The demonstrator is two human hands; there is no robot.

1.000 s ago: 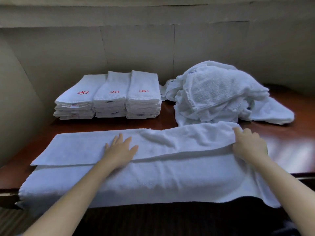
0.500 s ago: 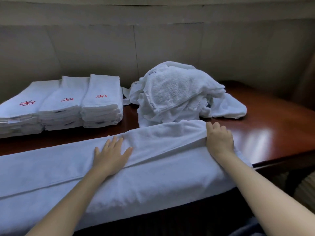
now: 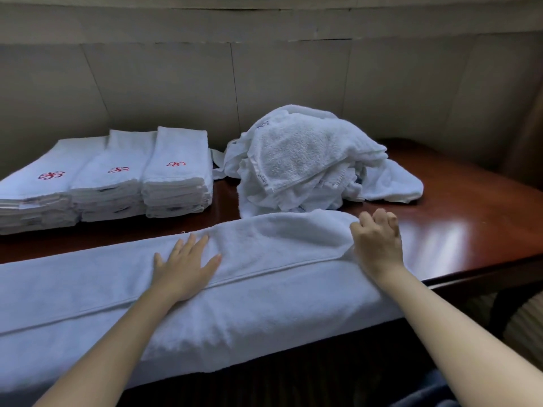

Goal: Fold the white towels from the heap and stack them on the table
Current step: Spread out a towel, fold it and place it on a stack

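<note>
On the towel point(image 3: 264, 289), left hand point(image 3: 185, 267) lies flat, right hand point(image 3: 377, 245) grips its end.

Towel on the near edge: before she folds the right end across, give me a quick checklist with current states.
1. Long fold lying flat on the towel: ok, one straight seam runs its length.
2. Left hand pinning the middle: ok, flat, fingers spread.
3. Right hand holding the right end: ok, fingers curled on the edge.
4. Right end clear of the heap: not ok, the towel's far edge touches the heap's base.
5. Left end squared: cannot tell, out of frame.
6. Folded stacks standing tidy for the next towel: ok.
</note>
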